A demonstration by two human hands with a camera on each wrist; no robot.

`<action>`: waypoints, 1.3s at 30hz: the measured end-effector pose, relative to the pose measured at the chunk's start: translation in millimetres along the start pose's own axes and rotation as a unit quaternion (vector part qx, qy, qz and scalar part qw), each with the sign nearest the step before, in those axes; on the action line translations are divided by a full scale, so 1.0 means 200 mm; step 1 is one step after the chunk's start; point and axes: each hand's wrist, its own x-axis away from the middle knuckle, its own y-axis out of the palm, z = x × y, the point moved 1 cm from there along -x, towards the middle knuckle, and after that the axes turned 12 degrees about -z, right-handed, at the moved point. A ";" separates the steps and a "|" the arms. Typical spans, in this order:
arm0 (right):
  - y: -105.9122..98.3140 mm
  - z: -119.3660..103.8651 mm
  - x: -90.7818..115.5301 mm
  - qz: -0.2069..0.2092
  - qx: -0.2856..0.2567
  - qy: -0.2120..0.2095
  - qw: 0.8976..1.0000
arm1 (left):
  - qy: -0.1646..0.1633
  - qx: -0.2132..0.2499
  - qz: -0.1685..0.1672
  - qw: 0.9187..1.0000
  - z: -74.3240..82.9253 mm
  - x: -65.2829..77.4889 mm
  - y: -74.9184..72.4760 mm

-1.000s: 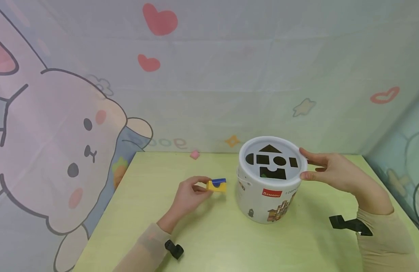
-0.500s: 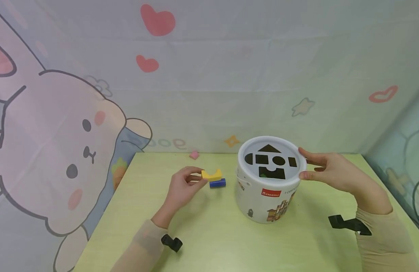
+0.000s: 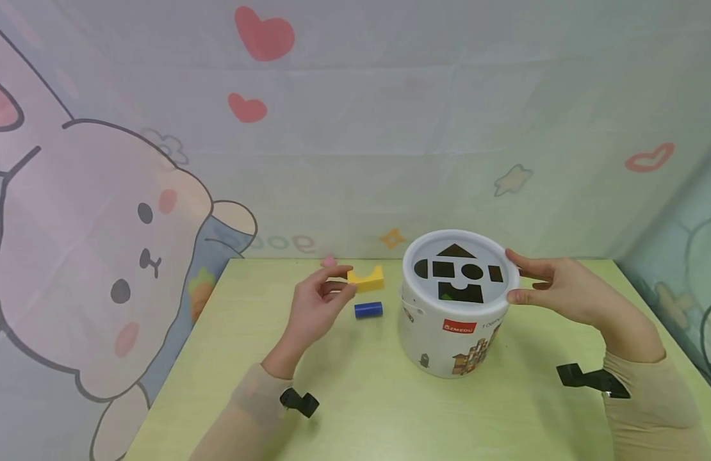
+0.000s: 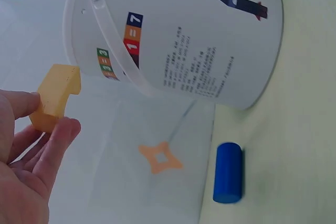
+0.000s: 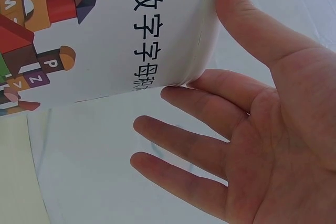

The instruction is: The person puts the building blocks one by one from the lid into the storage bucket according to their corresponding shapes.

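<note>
My left hand (image 3: 318, 304) pinches a yellow arch block (image 3: 366, 280), its curved notch facing up, above the back of the table. In the left wrist view, thumb and fingertips grip one end of that arch block (image 4: 55, 93). A blue cylinder block (image 3: 368, 310) lies on its side on the table, in front of the arch block and left of the white bucket (image 3: 433, 339). The bucket's lid has several shaped holes, one matching an arch outline. My right hand (image 3: 569, 294) rests thumb and forefinger against the lid's right rim; the other fingers extend free in the right wrist view.
The pale green table (image 3: 355, 410) ends at a printed cloth backdrop (image 3: 390, 128). A white handle (image 4: 118, 45) hangs down the bucket's side. A dark cable (image 3: 706, 346) runs at the far right.
The blue cylinder block, earlier together with the yellow arch block at the left hand, now lies alone on the table. The left hand has moved the arch block backward. The right hand stays put.
</note>
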 end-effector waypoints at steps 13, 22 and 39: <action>-0.01 -0.01 -0.01 -0.005 0.006 0.011 1.000 | 0.107 -0.038 0.002 0.994 0.11 -0.09 0.10; -0.03 -0.04 -0.01 -0.021 -0.013 -0.004 1.000 | 0.104 -0.033 0.020 0.994 0.15 -0.11 0.13; -0.05 -0.07 -0.04 -0.050 -0.027 -0.016 0.998 | 0.119 0.040 -0.041 0.991 0.20 -0.16 0.27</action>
